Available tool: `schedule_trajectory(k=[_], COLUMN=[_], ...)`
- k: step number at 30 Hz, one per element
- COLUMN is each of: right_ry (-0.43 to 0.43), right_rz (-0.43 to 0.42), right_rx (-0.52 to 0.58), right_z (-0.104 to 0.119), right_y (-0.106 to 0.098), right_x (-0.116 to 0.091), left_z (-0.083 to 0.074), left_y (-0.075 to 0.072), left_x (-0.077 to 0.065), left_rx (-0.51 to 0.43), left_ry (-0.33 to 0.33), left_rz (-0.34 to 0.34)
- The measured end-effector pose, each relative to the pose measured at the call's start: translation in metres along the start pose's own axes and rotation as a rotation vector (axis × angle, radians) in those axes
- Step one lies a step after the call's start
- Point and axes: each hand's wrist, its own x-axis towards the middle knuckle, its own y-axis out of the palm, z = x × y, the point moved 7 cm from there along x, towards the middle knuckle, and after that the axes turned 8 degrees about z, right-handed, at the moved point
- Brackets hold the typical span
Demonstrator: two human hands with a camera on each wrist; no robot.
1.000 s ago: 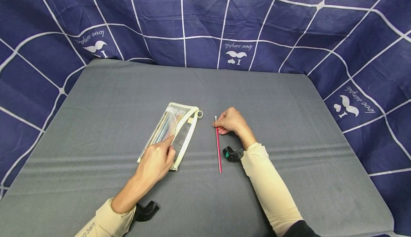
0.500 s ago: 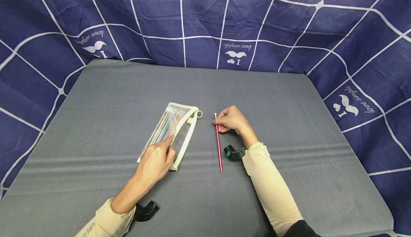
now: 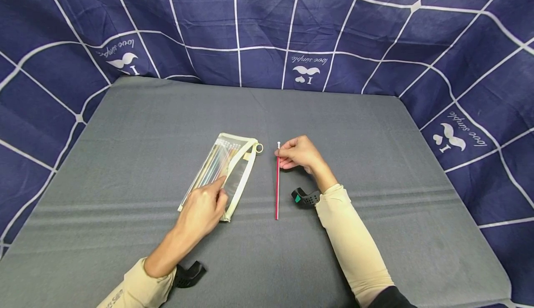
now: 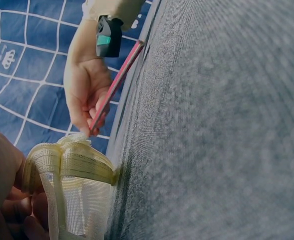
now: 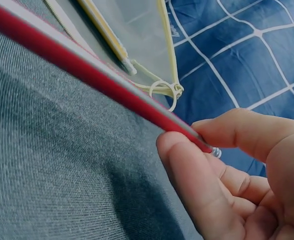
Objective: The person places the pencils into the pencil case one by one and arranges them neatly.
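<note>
A see-through mesh pencil case (image 3: 239, 185) with cream edging lies on the grey table, several pencils inside. My left hand (image 3: 204, 203) grips its side near the zipped edge, index finger stretched along the mesh; in the left wrist view the case's end (image 4: 84, 170) bulges up beside the curled fingers. To the right, my right hand (image 3: 301, 154) pinches a red pencil with a silver stripe (image 3: 277, 187) between thumb and index finger, near its pale top end. The pencil (image 5: 87, 70) slants across the right wrist view, apart from the case.
The case's zip ring (image 3: 260, 148) sits at its far right corner. Grey cloth covers the table (image 3: 375, 159), with low creases across it. A blue curtain with white grid lines (image 3: 267, 29) hangs behind and at both sides.
My right hand has raised the red pencil slightly and moved it away from me, its lower end swinging left towards the case. The left hand and case have stayed put.
</note>
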Motion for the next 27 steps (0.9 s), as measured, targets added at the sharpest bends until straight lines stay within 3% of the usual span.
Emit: schedule_trajectory(k=[17, 27], right_ry=[-0.077, -0.124], right_rz=[0.048, 0.030], right_rx=[0.187, 0.310], right_z=[0.001, 0.000], right_y=[0.009, 0.016], right_x=[0.004, 0.008], left_z=[0.000, 0.000], left_y=[0.000, 0.000], left_x=[0.000, 0.001], left_rx=[-0.004, 0.001], left_ry=[-0.005, 0.001], left_rz=[0.006, -0.001])
